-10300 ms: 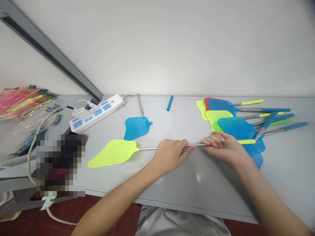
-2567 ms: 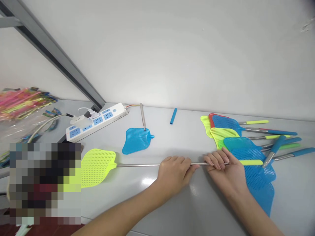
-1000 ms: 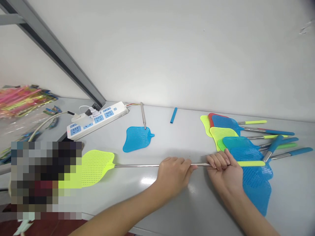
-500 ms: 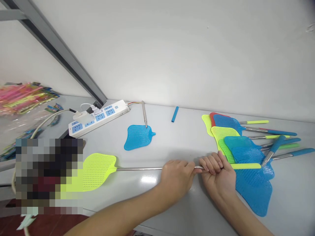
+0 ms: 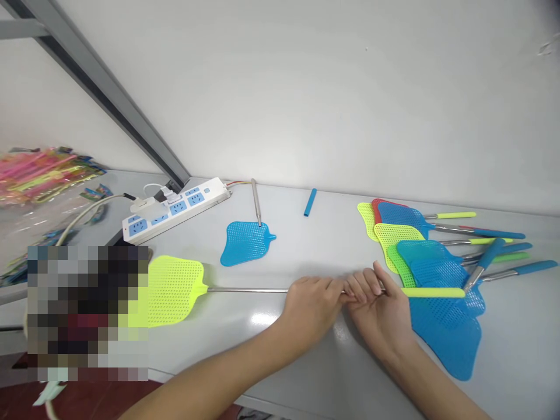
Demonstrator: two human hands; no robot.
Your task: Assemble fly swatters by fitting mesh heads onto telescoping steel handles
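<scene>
Both hands hold a yellow fly swatter (image 5: 177,290) stretched out sideways above the table, its mesh head at the left and its yellow grip at the right. My left hand (image 5: 311,309) wraps round the metal rod near the middle. Close beside it, my right hand (image 5: 378,306) has its fingers curled on the rod just short of the yellow grip, palm turned partly up. A pile of blue swatters (image 5: 450,338) lies under and behind the grip, with yellow, green and red ones among them.
A loose blue swatter head (image 5: 245,242) lies mid-table, a bare metal rod (image 5: 256,203) touching it. Behind are a short blue tube (image 5: 310,202) and a white power strip (image 5: 177,210). Packaged pink and yellow items (image 5: 44,172) sit at far left. A wall (image 5: 328,93) rises behind.
The yellow swatter's head has moved up in view and its mesh has turned a little. My right hand has shifted slightly left, closer to my left hand.
</scene>
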